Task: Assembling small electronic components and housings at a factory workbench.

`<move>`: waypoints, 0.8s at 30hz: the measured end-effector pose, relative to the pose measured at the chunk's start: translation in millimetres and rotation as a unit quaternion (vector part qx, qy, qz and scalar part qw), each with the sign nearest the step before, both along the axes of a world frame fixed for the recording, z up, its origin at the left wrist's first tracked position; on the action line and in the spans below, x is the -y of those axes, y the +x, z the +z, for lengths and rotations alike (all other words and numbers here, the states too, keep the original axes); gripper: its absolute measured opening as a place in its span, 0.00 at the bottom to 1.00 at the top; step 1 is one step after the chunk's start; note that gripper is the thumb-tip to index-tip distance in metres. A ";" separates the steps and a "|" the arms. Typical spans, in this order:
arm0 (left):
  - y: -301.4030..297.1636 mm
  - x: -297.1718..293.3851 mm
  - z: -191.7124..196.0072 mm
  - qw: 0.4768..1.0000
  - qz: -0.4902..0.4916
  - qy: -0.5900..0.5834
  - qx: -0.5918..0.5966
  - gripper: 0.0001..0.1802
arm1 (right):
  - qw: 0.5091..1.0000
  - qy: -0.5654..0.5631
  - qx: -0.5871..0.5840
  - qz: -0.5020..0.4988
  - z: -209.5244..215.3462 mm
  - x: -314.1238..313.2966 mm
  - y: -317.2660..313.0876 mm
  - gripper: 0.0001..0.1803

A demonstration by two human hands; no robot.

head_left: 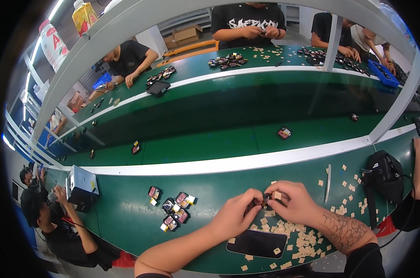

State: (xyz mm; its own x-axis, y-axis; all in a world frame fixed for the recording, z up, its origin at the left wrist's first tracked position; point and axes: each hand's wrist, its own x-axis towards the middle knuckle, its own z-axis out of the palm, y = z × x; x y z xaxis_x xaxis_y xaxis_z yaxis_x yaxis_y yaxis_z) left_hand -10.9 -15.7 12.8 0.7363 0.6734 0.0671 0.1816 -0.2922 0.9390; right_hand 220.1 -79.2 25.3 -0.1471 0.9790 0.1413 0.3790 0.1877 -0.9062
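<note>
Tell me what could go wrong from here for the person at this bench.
The small dark part held between the left hand and right hand might slip, as it is pinched above the table. Loose tan squares lie near the table's front edge and could get knocked off. The phone-like slab lies close by, so a dropped part might hit it.

On table [126, 199]: modules [180, 215] left, phone [256, 244] middle, pieces [306, 241] on and beside it, bag [385, 173] right.

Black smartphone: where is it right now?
Head view, bottom centre: the black smartphone lies on the green bench, just below the left hand, left of the main pile of small beige squares.
</note>
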 end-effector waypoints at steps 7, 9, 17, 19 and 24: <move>3.1 3.8 0.2 0.999 0.003 0.025 -0.031 0.17 | 1.000 -0.004 0.012 -0.003 -2.4 7.0 -8.6 0.15; 3.3 4.0 -5.3 0.999 0.006 0.032 -0.035 0.17 | 1.000 0.000 0.026 -0.007 -6.4 6.5 -11.9 0.15; 2.8 -6.0 1.0 0.990 0.017 0.123 -0.074 0.31 | 0.995 -0.049 -0.035 -0.076 -14.7 -6.0 1.0 0.12; 6.0 -6.0 -0.8 0.973 0.010 0.220 -0.072 0.32 | 0.998 -0.013 -0.025 -0.059 -22.9 -10.9 5.4 0.12; 6.7 -11.3 -8.6 0.955 0.013 0.274 -0.110 0.32 | 0.991 0.050 0.106 -0.069 -24.2 -6.5 6.7 0.12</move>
State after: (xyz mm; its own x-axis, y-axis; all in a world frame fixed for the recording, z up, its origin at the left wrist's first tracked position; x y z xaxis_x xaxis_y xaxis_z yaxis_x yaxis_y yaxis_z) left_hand -4.2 -4.4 4.2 0.7569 0.5990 0.2612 0.3698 -0.7222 0.5846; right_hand 226.8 -72.7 1.1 -0.0496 0.9744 0.2191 0.5875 0.2058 -0.7826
